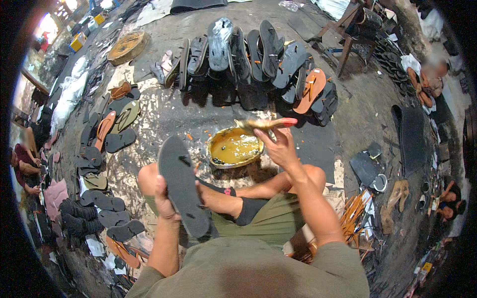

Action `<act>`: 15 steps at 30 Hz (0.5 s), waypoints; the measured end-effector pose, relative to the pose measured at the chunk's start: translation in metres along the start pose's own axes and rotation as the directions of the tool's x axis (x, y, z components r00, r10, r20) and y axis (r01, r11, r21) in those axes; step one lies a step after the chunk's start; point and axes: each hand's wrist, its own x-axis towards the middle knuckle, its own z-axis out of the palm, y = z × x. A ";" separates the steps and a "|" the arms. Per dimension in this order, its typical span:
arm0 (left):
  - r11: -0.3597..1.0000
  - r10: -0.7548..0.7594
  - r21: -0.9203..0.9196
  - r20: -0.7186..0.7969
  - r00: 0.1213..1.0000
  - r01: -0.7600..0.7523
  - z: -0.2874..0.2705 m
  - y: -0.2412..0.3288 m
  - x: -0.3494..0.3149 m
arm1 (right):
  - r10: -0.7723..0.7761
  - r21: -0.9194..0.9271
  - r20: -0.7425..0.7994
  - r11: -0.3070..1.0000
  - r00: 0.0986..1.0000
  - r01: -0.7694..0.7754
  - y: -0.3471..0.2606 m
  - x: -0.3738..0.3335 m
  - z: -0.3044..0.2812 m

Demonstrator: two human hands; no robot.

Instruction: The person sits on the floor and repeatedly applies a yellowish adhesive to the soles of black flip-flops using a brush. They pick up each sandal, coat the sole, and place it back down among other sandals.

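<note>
A wide fisheye view looks steeply down from head height, shirt (198, 270) close at six o'clock, floor (370, 102) farther toward twelve.

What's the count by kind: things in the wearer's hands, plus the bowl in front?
Dark sole, in left hand: 1
Red-ended brush-like tool, in right hand: 1
Bowl: 1
Total: 3

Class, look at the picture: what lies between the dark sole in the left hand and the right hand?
In the head view, a bowl holding yellow liquid lies between the dark sole and the right hand.
</note>
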 end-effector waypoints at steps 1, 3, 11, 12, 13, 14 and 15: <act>0.986 -0.073 -0.147 0.039 0.997 0.078 0.004 -0.006 0.003 | -0.046 -0.218 0.126 0.973 0.991 0.073 0.015 -0.009 -0.012; 0.981 -0.074 -0.178 0.007 0.997 0.074 0.012 -0.016 0.011 | 0.228 -0.257 0.200 0.951 0.953 -0.174 0.016 -0.016 -0.029; 0.906 -0.190 -0.377 0.041 0.981 0.191 0.051 -0.051 0.030 | 0.265 0.601 -0.030 0.775 0.964 -0.195 -0.147 0.001 0.010; 0.890 -0.215 -0.410 0.011 0.976 0.201 0.053 -0.053 0.022 | 0.296 0.602 -0.016 0.766 0.955 -0.227 -0.145 0.011 0.013; 0.909 -0.192 -0.336 0.192 0.963 0.248 0.044 -0.052 0.016 | 0.261 0.556 -0.084 0.813 0.962 -0.171 -0.144 0.022 0.011; 0.907 -0.176 -0.345 0.210 0.962 0.241 0.040 -0.054 0.015 | 0.221 0.505 -0.150 0.855 0.964 -0.117 -0.143 0.033 0.010; 0.901 -0.168 -0.360 0.225 0.960 0.243 0.034 -0.056 0.010 | 0.282 0.578 -0.070 0.793 0.957 -0.192 -0.139 0.034 0.013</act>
